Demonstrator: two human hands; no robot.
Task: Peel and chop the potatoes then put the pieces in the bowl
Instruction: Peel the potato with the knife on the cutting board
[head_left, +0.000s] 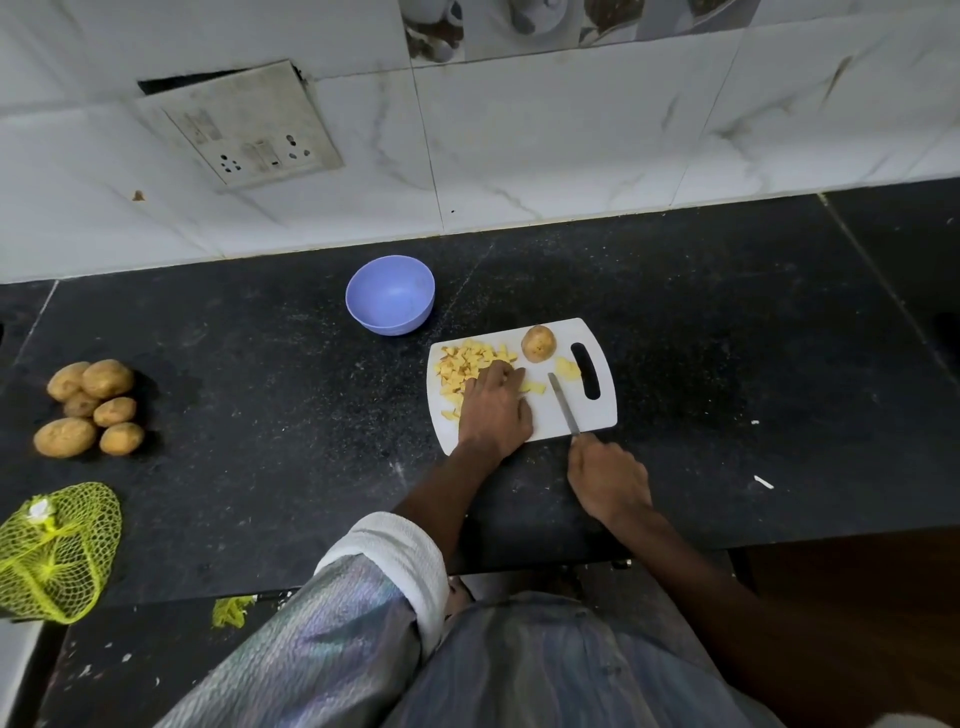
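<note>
White cutting board (524, 422) lies on the dark surface (260, 374), handle slot to the right; pile of chopped potato pieces (465, 364) covers its left half, a few more pieces (567, 368) sit beside the slot; one potato (538, 343), skin still on the visible side, sits at the board's far edge between the two groups.

Left hand (493, 410) lies palm-down on the board, fingers curled into the near edge of the pile and touching the pieces; whether the grip has actually closed on any piece I cannot tell.

Right hand (608, 480) is at the board's near right corner, grip wrapped around the handle of the knife (563, 402); blade lies low across the board, tip pointing away toward the loose pieces, apart from the left hand.

Blue bowl (389, 294) stands on the surface just beyond the board's far left corner; nothing visible inside.

Six unpeeled potatoes (91, 408) clustered well off to the left; yellow mesh bag (57, 551) nearer the front edge below them; wall socket plate (239, 124) on the tiled wall behind.
</note>
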